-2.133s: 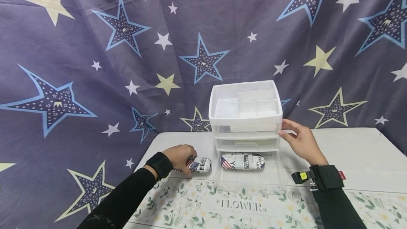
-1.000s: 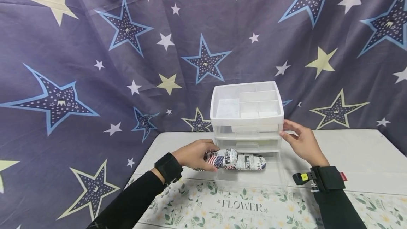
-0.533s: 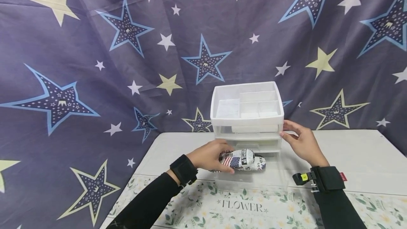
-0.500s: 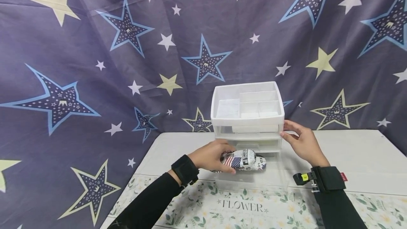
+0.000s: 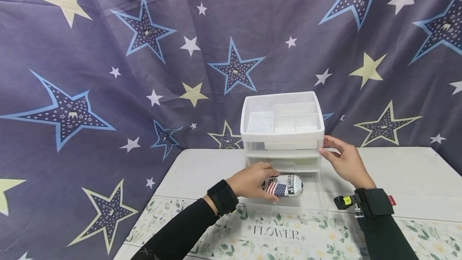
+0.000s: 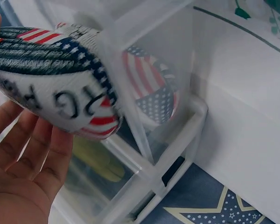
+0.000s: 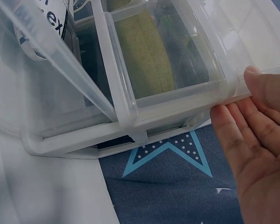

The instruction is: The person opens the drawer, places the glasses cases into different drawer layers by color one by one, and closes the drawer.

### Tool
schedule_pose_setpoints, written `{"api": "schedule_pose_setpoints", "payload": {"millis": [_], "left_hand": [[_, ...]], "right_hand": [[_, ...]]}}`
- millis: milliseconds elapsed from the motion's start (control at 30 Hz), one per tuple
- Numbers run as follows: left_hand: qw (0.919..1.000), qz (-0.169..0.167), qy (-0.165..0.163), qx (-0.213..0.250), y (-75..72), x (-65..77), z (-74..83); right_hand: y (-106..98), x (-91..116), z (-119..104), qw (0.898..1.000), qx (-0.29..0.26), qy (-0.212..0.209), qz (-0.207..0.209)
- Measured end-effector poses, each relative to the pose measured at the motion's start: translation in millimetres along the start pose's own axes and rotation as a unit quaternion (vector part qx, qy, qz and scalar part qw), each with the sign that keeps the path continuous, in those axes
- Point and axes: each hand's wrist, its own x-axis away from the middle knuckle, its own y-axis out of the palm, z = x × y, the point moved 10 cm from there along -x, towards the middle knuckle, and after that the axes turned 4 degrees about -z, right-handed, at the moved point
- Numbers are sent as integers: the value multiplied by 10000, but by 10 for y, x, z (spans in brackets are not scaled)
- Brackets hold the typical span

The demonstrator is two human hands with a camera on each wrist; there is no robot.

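Observation:
In the head view my left hand point(image 5: 252, 181) holds an oblong, rounded piece with newspaper and flag print point(image 5: 286, 186), thumb and fingers on opposite sides of it. It is over the pulled-out clear bottom drawer point(image 5: 315, 204) of a white drawer unit point(image 5: 283, 135). A second piece with matching print point(image 6: 149, 88) shows through the clear drawer wall in the left wrist view; in the head view it is hidden behind the held one. My right hand point(image 5: 344, 163) touches the unit's right side with thumb and nearly straight fingers.
A yellow-green object point(image 7: 144, 56) is inside a closed clear drawer above the open one. The unit's top tray point(image 5: 260, 121) has compartments. A floral sheet point(image 5: 281, 234) covers the near part of the white table point(image 5: 382, 179), with a star-patterned curtain point(image 5: 202, 51) behind.
My left hand has lifted the printed piece from the table left of the unit and carried it right, over the open drawer, covering the second piece. My right hand stays at the unit's side.

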Motion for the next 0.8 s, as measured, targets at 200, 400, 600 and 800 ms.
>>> {"api": "schedule_pose_setpoints", "payload": {"millis": [200,400,600,800], "left_hand": [[9991,-133,56,-398,102,-72,73],[9978,-281,88,-589,228,-110,82],[9982,-395,21,-445,299,-145,41],[9977,-585,-63,-321,357,-201,25]], "right_hand": [[-5,-8,21,10000,43,2,31],[19,-21,17,10000,17,-17,11],[8,-22,-3,10000,24,28,18],[1,-17,5,10000,-33,44,11]]}}
